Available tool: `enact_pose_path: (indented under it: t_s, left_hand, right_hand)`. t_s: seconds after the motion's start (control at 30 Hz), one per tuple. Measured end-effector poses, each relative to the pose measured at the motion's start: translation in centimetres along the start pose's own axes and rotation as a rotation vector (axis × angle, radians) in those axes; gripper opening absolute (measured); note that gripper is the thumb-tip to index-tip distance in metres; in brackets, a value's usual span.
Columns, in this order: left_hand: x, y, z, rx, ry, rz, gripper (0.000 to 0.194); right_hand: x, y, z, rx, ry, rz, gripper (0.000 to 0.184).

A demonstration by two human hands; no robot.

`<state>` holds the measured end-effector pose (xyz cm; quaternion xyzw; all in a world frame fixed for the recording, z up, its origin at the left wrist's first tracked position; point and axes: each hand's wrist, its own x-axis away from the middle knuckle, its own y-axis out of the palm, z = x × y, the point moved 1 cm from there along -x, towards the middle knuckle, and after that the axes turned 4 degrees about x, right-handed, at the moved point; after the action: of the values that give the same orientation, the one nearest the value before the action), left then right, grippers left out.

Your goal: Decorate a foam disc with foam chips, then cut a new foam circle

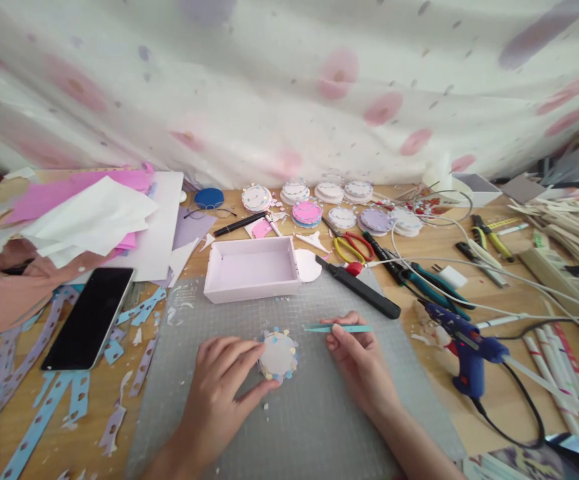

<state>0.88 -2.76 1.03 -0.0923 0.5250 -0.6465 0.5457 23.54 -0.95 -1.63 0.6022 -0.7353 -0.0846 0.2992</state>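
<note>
A small round white paper piece (278, 356) with pastel bits around its rim lies on the grey cutting mat (319, 427). My left hand (227, 380) grips its left edge between thumb and fingers. To the right, my right hand (359, 360) pinches a pair of teal tweezers (342, 328), whose tips point left toward the disc without touching it. Beyond my hands stands a shallow open pale-pink paper box (252, 290). A white rounded paper piece (308, 266) sits beside the box, with a black-handled craft knife (364, 291) next to it.
Several decorated round pieces (307, 214) line the back of the table. At right lie a blue glue gun (469, 347), scissors (353, 248), pliers (442, 293) and cables. A phone (89, 319), blue paper strips (39, 427) and stacked paper sheets (99, 220) occupy the left.
</note>
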Motion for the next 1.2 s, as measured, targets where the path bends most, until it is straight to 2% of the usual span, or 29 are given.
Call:
enact_pose_path:
  t_s: [0.2,0.37,0.57,0.73,0.8,0.87,1.0,1.07,1.2]
  left_hand:
    - [0.0,-0.4,-0.5,0.017,0.02,-0.051,0.032]
    - [0.0,-0.3,-1.1,0.035,-0.018,-0.129,0.044]
    - [-0.6,-0.5,-1.4,0.043,-0.043,-0.142,0.049]
    - [-1.1,-1.2,-2.0,0.073,-0.036,-0.141,0.066]
    - [-1.6,-1.6,-2.5,0.118,-0.12,-0.066,0.058]
    - [-2.5,-1.9,-3.1,0.208,-0.276,0.003,0.05]
    - [-4.5,-1.6,-4.1,0.51,-0.621,-0.04,0.052]
    - [-4.9,-1.2,-4.3,0.632,-0.682,-0.057,0.048]
    - [-3.9,-0.1,-4.0,0.719,-0.68,-0.049,0.033]
  right_hand:
    - [0.1,0.2,0.1,0.021,0.003,0.005,0.024]
    - [0.0,0.2,0.0,0.01,0.025,0.001,0.022]
    - [0.1,0.0,0.0,0.022,0.025,0.029,0.024]
    - [0.0,-0.2,-0.2,0.015,0.005,0.028,0.023]
    - [-0.1,-0.2,-0.4,0.02,-0.013,0.031,0.023]
    - [-0.2,-0.3,-0.8,0.031,-0.046,0.042,0.022]
    - [-0.5,-0.5,-1.7,0.061,-0.121,0.057,0.023]
    - [-0.6,-0.6,-2.3,0.09,-0.147,0.053,0.023]
    - [-0.9,-0.8,-3.4,0.144,-0.21,0.077,0.026]
